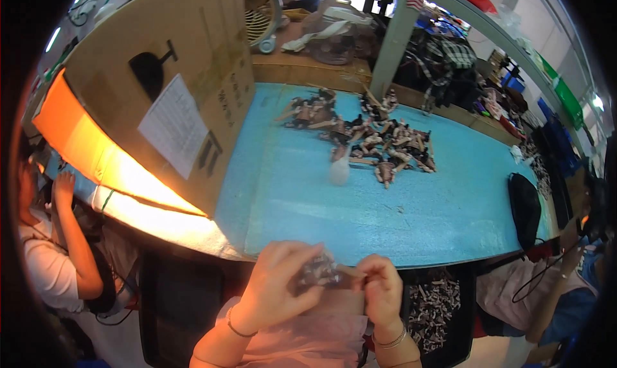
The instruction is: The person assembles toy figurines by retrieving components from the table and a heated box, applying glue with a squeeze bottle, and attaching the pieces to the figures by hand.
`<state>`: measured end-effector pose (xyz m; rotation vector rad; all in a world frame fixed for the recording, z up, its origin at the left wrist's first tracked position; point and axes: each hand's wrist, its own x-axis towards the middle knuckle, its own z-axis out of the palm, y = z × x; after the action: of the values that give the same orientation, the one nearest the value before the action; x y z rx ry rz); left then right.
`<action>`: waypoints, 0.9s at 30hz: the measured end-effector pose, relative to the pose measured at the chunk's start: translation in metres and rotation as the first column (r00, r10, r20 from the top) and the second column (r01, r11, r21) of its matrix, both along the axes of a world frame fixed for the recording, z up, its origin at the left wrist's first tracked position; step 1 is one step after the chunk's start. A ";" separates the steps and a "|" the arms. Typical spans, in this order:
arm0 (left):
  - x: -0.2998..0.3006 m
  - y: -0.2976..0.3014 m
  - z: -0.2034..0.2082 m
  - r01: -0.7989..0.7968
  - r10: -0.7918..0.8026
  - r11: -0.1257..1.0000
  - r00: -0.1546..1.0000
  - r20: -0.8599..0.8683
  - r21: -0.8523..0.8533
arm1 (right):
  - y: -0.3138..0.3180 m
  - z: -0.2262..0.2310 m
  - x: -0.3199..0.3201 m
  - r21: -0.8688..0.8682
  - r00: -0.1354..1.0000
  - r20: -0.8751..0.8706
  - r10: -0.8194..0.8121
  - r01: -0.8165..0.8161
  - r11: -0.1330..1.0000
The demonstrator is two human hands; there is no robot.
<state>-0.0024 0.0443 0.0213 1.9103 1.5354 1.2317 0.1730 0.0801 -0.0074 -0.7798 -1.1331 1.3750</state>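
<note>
My left hand (277,283) is closed around a small, shiny grey-and-brown thing (319,271), blurred, which looks like a toy figure or a bundle of small parts. From it a brownish strip (350,275) reaches across to my right hand (383,292), whose fingertips pinch its end. Both hands are over my lap, just short of the table's near edge. Farther back on the blue tabletop (302,220) lies a loose pile of small brown, black and pale toy figures (392,143). A whitish translucent object (340,171) stands at the pile's near side.
A large cardboard box (212,66) stands on the left, lit orange inside. Below the table are a dark bin (180,297) at left and a black bin of small parts (437,307) at right. A black pouch (524,207) lies near the right edge. People sit on both sides.
</note>
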 end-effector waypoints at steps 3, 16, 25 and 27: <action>0.017 0.003 -0.008 0.070 -0.070 0.998 0.997 0.010 -0.005 | -0.003 0.000 0.017 0.120 0.941 0.281 0.186 -0.227 0.966; 0.078 0.132 -0.013 0.067 0.069 0.915 0.946 -0.316 0.398 | -0.026 0.009 0.192 0.206 0.139 0.967 -0.212 0.050 0.977; 0.103 0.184 -0.035 -0.195 0.369 0.902 0.811 -0.453 0.386 | -0.005 0.037 0.144 0.232 0.429 0.870 -0.244 0.082 0.969; 0.099 0.165 -0.027 -0.190 0.278 0.950 0.879 -0.388 0.249 | 0.012 0.039 0.140 0.402 0.486 0.786 -0.382 0.068 0.913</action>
<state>0.0970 0.2094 -0.0054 2.2910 1.9769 1.1623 0.3134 0.0916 0.0320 -1.3837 -1.8785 0.4628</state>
